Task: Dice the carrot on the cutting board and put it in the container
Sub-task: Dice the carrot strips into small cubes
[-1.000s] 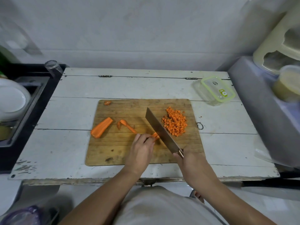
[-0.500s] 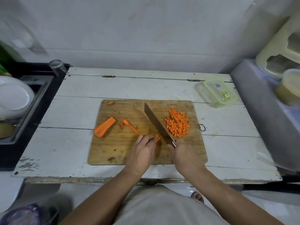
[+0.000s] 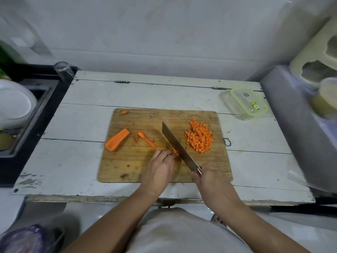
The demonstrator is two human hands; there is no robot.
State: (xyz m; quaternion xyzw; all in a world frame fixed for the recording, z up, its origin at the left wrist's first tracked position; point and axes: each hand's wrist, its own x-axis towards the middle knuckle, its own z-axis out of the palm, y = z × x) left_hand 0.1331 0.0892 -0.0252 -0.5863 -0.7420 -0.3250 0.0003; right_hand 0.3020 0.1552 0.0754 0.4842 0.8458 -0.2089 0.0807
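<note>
A wooden cutting board (image 3: 127, 167) lies on the white table. On its right part sits a heap of diced carrot (image 3: 199, 136). A carrot half (image 3: 116, 140) and a thin curved strip (image 3: 145, 138) lie on the left part, a small end piece (image 3: 123, 112) at the far left corner. My left hand (image 3: 160, 168) pins down a small carrot stick (image 3: 175, 152), mostly hidden under the fingers. My right hand (image 3: 209, 178) grips the handle of a cleaver (image 3: 177, 147), whose blade rests against that stick. The clear container with a green-rimmed lid (image 3: 245, 103) stands at the back right.
A sink with white plates (image 3: 12, 105) is at the left, a glass (image 3: 63, 69) by its corner. A grey covered bulk (image 3: 299, 125) with a cream appliance and a tub borders the table's right side. A metal ring (image 3: 227, 142) lies beside the board.
The cleaver has moved back and forth along its cut line beside my left fingers: my right hand went forward, then drew back a little. The carrot stick has got shorter.
</note>
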